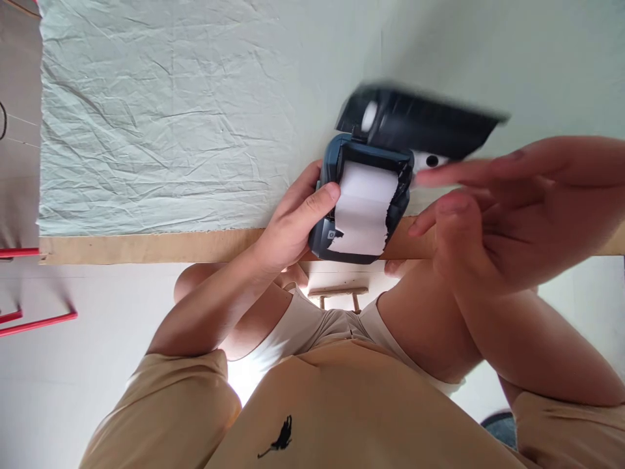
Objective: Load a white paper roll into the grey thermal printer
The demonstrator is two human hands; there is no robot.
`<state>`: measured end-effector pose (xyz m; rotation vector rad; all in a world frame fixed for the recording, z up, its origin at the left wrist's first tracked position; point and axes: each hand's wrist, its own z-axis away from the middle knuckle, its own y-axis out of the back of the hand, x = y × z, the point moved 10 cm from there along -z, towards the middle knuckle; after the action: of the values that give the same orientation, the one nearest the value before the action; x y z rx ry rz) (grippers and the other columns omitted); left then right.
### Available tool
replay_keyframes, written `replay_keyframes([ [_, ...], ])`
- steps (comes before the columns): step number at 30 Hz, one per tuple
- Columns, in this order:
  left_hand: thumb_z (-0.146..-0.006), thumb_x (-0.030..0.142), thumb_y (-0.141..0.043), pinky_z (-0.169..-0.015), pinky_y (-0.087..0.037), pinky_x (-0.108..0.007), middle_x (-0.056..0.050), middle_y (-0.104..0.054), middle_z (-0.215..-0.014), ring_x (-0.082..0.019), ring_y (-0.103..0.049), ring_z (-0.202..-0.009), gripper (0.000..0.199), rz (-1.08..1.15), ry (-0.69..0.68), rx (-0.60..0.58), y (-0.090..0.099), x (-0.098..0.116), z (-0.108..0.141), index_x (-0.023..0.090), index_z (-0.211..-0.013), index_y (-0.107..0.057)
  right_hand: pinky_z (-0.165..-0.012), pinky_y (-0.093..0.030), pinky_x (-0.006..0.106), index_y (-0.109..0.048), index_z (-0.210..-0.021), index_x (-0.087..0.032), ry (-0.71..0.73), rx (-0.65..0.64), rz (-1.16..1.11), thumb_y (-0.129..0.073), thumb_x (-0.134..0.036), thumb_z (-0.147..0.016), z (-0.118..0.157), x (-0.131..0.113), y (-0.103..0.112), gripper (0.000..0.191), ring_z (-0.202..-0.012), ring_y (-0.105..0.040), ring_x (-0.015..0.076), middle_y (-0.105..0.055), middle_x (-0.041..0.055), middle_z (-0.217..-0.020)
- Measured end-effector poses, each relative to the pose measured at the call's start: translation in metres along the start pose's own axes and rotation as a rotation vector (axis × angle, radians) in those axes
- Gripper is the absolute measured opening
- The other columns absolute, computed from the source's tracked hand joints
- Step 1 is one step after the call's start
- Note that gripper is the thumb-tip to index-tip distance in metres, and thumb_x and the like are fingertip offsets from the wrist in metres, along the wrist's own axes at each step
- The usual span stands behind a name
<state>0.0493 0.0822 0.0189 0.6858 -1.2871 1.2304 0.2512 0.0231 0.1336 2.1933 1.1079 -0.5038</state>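
Note:
My left hand [305,218] grips a small dark portable printer [319,231] by its left side, thumb on the front edge. The printer's black lid [415,120] stands swung up and is blurred by motion. Inside the bay lies white paper [367,202], with a ragged torn edge and its end hanging over the front. To the right of the printer, my right hand [508,202] is open, fingers stretched toward it and holding nothing I can see. Just beyond its fingertips, partly behind the lid, is a white piece with a black round spot [431,161].
A wrinkled pale green cloth [170,117] covers the table, whose wooden front edge [146,247] runs below the printer. My legs and a wooden stool or rail [339,292] are beneath. Red metal bars [39,324] stand at the lower left.

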Motion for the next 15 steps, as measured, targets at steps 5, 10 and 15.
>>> replay_keyframes([
  [5,-0.106,0.105,-0.079,-0.104,-0.082,-0.048,-0.01,-0.091,-0.122,-0.038,-0.093,-0.129,0.082,-0.07,-0.02,-0.057,-0.005,0.001,-0.003,0.029,-0.136,-0.084,-0.045,-0.045,0.025,-0.074,-0.096,-0.027,0.055,0.01,0.043,-0.078,-0.013,-0.108,0.001,0.001,-0.004,0.019,-0.061,-0.074,0.0107,-0.089,-0.0043,-0.093],
  [10,-0.108,0.107,-0.071,-0.101,-0.081,-0.048,-0.01,-0.089,-0.119,-0.038,-0.092,-0.125,0.085,-0.089,-0.133,-0.106,-0.006,0.005,-0.005,0.027,-0.132,-0.086,-0.05,-0.048,0.029,-0.079,-0.111,-0.031,0.122,-0.047,0.224,-0.078,-0.013,-0.11,0.006,-0.004,-0.016,0.018,-0.057,-0.07,0.0096,-0.093,-0.0078,-0.098],
  [15,-0.103,0.107,-0.079,-0.096,-0.078,-0.044,-0.009,-0.088,-0.12,-0.035,-0.089,-0.118,0.083,-0.116,-0.189,-0.139,-0.003,0.004,-0.006,0.03,-0.134,-0.086,-0.055,-0.042,0.035,-0.087,-0.112,-0.032,0.117,-0.159,0.495,-0.076,-0.02,-0.114,0.005,-0.003,-0.021,0.016,-0.062,-0.069,0.0132,-0.093,-0.0035,-0.095],
])
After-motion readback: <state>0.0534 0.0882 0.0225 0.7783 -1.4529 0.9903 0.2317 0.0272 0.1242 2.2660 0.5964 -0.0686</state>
